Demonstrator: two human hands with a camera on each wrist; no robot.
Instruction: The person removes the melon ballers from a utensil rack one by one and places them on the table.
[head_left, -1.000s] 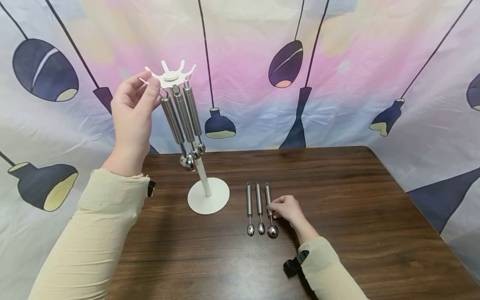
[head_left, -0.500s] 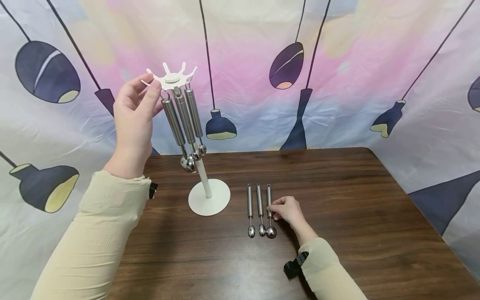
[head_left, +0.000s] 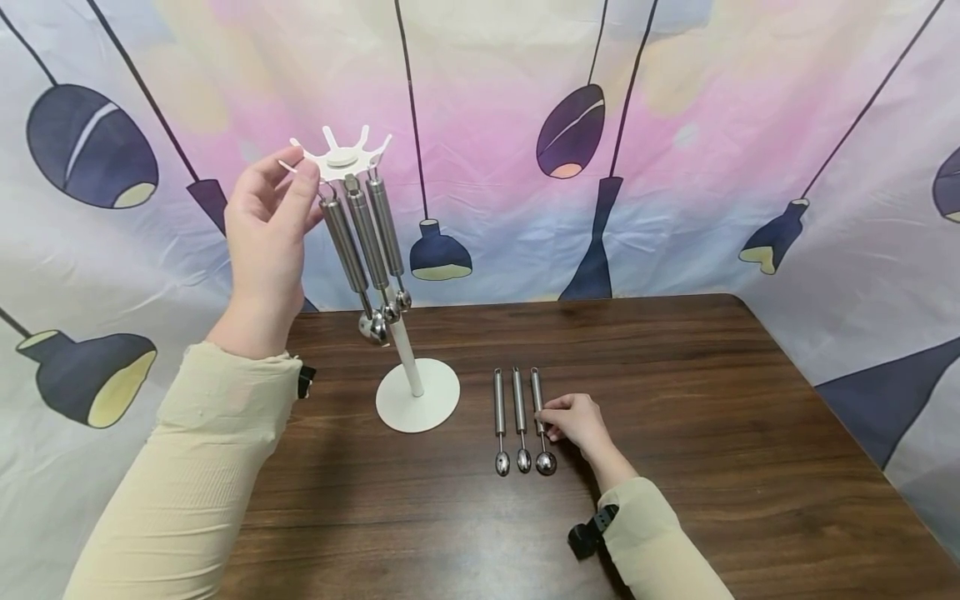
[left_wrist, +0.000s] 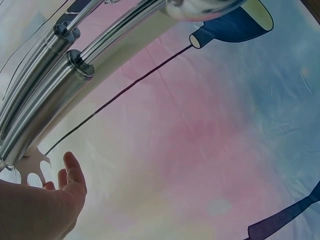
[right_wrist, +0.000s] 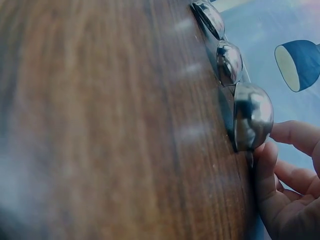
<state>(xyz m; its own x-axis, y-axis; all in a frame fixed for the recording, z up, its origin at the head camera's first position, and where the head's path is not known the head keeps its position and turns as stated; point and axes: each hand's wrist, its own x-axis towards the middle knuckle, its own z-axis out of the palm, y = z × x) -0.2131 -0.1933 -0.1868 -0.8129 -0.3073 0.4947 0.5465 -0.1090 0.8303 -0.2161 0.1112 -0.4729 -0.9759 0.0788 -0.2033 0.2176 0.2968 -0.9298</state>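
The left wrist view catches only the edge of the left hand (left_wrist: pixel 37 202), a corner of the white rack top (left_wrist: pixel 35 167) and steel handles running off the frame, so the grip is hard to read there. In the right wrist view the handles are cut off; only three bowls show edge-on, and the fingers (right_wrist: pixel 280 200) are blurred.

From where I stand, the rightmost scoop (head_left: pixel 540 421) lies flat on the wooden table (head_left: pixel 712 433), at about 3 o'clock from the white stand's base (head_left: pixel 417 395). Its long axis runs 12 to 6, handle end at 12, bowl at 6 toward the person. Two more scoops (head_left: pixel 510 421) lie parallel, just beside it at 9 o'clock.

The right hand (head_left: pixel 573 419) has its fingers curled, fingertips pinching the scoop's handle near the middle. The left hand (head_left: pixel 266 225) is raised, thumb and fingers loosely extended, fingertips at the rim of the rack top (head_left: pixel 341 154); whether they touch it I cannot tell. Three hanging scoops (head_left: pixel 363 242) dangle bowls-down, tilted slightly.
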